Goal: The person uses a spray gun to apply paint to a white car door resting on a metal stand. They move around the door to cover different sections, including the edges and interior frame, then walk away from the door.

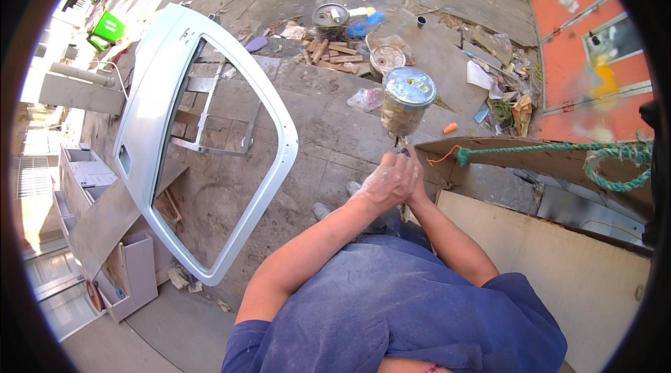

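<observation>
My left hand (386, 181), dusted with white on its back and fingers, is closed around the spray gun (396, 140) just below its cup, in front of me. My right hand (414, 181) grips the same gun from the right, partly hidden behind my left. The gun stands upright with a dirty metal cup (404, 113) and a paint-spotted lid (410, 85) on top. To the left, a pale white car door (142, 132) with an open window frame is propped on a metal stand (202, 113).
Cardboard panels (531, 260) with a green rope (618, 165) border my right, below an orange panel (563, 47). Wood scraps (336, 52), buckets (387, 58) and debris lie ahead on cracked concrete (283, 188). Cabinets (140, 276) and a green bin (108, 28) stand left.
</observation>
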`<move>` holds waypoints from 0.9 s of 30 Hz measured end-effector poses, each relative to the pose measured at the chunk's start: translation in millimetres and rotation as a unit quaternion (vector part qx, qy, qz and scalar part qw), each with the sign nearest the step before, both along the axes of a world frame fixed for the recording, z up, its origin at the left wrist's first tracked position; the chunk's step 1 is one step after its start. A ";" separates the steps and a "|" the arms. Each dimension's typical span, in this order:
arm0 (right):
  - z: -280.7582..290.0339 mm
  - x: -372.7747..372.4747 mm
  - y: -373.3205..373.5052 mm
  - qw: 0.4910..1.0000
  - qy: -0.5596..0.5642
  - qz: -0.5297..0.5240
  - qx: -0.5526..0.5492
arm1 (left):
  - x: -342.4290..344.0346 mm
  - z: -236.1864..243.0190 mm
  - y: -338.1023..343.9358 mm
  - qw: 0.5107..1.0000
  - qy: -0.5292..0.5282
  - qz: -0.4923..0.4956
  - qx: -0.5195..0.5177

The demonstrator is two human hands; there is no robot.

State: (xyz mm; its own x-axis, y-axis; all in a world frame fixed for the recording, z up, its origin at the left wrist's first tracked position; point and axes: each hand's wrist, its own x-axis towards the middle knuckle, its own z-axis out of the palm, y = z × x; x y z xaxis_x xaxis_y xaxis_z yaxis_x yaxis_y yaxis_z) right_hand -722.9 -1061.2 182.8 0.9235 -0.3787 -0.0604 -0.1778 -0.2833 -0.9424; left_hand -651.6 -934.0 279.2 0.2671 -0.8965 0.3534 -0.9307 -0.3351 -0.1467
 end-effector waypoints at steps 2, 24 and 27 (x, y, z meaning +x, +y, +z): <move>-2.7 0.4 -0.3 1.000 -0.008 -0.004 -0.009 | 1.0 -0.7 0.3 1.000 -0.006 -0.002 0.002; -28.6 -0.5 -6.6 0.999 -0.002 0.016 -0.044 | 2.8 3.9 -0.6 0.999 -0.027 -0.016 0.028; -16.9 -2.0 -2.6 0.996 -0.034 0.012 -0.080 | 8.1 9.1 3.5 0.999 -0.014 -0.031 0.036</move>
